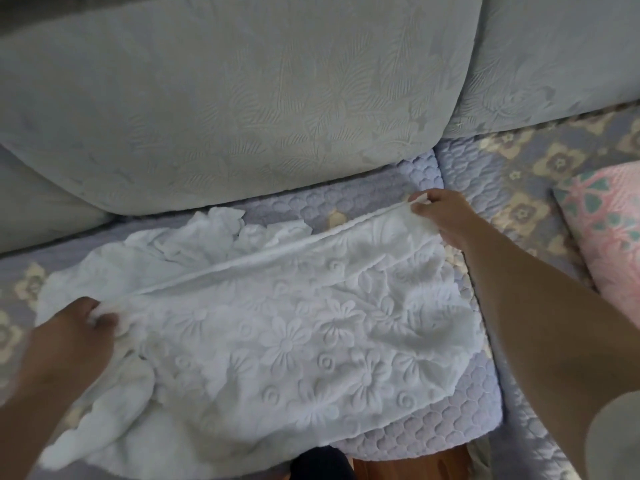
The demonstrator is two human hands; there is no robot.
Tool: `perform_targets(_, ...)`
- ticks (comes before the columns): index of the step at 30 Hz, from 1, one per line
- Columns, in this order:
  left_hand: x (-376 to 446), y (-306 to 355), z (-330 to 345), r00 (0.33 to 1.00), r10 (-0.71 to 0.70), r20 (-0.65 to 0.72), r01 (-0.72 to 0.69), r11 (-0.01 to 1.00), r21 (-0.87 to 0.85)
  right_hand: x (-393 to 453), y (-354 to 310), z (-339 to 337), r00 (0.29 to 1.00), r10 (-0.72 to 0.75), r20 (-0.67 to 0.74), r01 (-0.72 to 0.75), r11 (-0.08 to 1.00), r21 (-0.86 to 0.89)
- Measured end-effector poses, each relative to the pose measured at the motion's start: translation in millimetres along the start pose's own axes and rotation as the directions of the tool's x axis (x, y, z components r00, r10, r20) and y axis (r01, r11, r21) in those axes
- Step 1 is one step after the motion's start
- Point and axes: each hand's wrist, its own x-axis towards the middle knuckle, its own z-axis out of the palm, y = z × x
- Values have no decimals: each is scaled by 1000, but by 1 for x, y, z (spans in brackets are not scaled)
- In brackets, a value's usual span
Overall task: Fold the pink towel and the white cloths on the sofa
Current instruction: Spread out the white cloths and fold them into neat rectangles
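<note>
The white flower-embossed cloth (294, 334) lay spread on the quilted lavender sofa seat (408, 441); left hand (74, 336) and right hand (441, 211) each pinched an end of its raised edge, grip closed (presumably tensioning the fold line)

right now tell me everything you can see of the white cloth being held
The white cloth is soft fabric embossed with flowers and swirls, spread on the quilted sofa seat. Its far edge is stretched into a taut ridge, pinched by the left hand and right hand. Its left part lies bunched.
</note>
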Motion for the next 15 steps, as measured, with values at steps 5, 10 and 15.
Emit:
perform_targets(5, -60, 72, -51, 1000, -18, 15, 19, 993, -114, -46, -18, -5, 934, -11, -357, 79, 981, 176)
perform_targets(10, -102, 105, -128, 998, 66, -11, -67, 966, -248, -130, -44, -45, 831, -78, -551, 281, 914, 294)
perform_targets(15, -150, 100, -200, 978, 180, 109, -140, 942, -304, -233, -78, -97, 827, -131, -547, 409, 808, 424)
